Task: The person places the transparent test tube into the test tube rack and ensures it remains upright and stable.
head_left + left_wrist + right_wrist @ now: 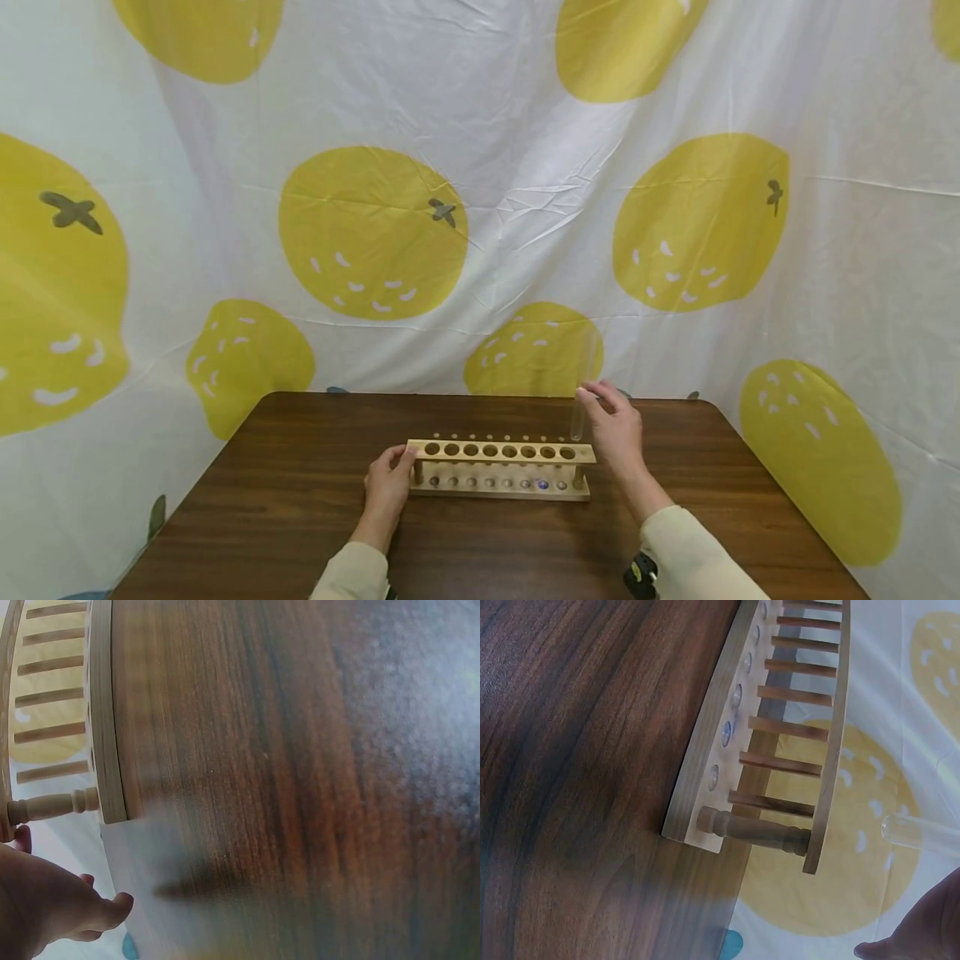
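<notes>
Test tube (577,423) hangs nearly upright, pinched by fingers of the right hand (617,429), near the right end of the rack (499,457); the left hand (387,486) touches the other end, grip uncertain. Placing seems underway; next likely calls for aligning over a hole (567,453).

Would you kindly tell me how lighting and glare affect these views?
Head: bright sheen on the creased cloth, glass tube faint; left wrist: hazy glare on the tabletop, upper right, soft shadow near the left hand; right wrist: right hand dark in the corner.
</notes>
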`<state>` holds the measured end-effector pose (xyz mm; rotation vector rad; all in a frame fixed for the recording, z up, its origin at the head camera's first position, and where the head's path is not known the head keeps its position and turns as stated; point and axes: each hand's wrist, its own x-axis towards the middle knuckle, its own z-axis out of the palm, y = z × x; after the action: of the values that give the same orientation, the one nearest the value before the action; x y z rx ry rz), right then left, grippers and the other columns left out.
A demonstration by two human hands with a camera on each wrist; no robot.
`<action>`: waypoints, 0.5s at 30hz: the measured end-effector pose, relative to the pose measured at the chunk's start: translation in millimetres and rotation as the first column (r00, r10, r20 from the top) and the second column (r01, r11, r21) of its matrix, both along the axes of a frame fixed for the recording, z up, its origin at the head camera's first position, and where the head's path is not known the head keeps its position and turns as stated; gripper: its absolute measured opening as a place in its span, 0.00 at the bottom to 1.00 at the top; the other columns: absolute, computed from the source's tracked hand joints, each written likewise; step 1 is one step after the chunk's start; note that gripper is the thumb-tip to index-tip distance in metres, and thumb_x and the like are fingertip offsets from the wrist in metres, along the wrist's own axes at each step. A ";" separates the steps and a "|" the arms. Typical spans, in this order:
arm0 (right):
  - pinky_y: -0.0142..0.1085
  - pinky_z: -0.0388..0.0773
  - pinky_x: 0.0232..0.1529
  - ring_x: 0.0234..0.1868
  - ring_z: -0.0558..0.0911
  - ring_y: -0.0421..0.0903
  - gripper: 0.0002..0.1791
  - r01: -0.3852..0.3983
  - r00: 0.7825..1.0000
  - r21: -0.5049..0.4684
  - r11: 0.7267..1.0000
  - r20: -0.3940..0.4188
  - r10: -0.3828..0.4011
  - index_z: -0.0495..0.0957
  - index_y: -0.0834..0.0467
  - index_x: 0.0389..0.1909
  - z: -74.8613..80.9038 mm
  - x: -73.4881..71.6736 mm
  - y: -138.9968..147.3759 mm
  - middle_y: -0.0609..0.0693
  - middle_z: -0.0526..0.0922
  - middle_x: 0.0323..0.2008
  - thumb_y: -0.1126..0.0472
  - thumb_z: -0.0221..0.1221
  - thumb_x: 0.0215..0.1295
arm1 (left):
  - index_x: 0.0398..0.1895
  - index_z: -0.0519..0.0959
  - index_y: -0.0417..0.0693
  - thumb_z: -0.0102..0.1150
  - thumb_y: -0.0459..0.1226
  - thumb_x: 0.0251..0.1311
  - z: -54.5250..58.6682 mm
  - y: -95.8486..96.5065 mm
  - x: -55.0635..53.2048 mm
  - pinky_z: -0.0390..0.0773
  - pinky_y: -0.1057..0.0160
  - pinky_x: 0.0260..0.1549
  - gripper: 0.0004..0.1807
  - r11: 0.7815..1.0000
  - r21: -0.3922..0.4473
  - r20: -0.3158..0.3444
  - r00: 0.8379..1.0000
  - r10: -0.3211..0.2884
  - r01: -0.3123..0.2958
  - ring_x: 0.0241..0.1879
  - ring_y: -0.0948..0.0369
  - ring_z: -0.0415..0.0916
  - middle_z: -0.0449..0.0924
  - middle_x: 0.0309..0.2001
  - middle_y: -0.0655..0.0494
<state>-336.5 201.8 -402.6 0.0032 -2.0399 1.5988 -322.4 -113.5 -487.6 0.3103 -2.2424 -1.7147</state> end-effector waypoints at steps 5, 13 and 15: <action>0.47 0.59 0.70 0.70 0.66 0.55 0.21 -0.013 1.000 0.001 1.000 0.022 0.013 0.81 0.66 0.54 -4.2 0.1 -1.6 0.62 0.71 0.66 0.55 0.64 0.68 | 0.52 0.80 0.37 0.57 0.44 0.70 0.2 0.5 -0.2 0.57 0.38 0.64 0.19 1.000 0.005 -0.005 1.000 0.005 -0.005 0.65 0.36 0.59 0.74 0.60 0.35; 0.48 0.57 0.71 0.71 0.65 0.56 0.25 -0.033 0.998 0.017 0.999 0.051 0.032 0.80 0.65 0.56 -11.1 1.7 -3.3 0.61 0.69 0.68 0.51 0.64 0.67 | 0.52 0.80 0.36 0.56 0.44 0.71 1.3 0.9 0.9 0.57 0.38 0.64 0.20 1.000 0.005 -0.001 1.000 0.004 -0.004 0.65 0.36 0.59 0.74 0.60 0.35; 0.48 0.57 0.71 0.71 0.64 0.55 0.24 -0.032 0.998 0.018 0.999 0.051 0.031 0.80 0.65 0.56 -14.1 0.9 -3.3 0.61 0.69 0.68 0.51 0.64 0.67 | 0.52 0.80 0.36 0.56 0.44 0.71 1.6 1.0 1.2 0.57 0.38 0.64 0.19 1.000 0.004 -0.001 1.000 0.004 -0.004 0.65 0.36 0.59 0.74 0.60 0.35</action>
<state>-335.6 198.5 -416.7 0.0015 -2.1034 1.6141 -321.2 -112.6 -486.0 0.3141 -2.2358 -1.7175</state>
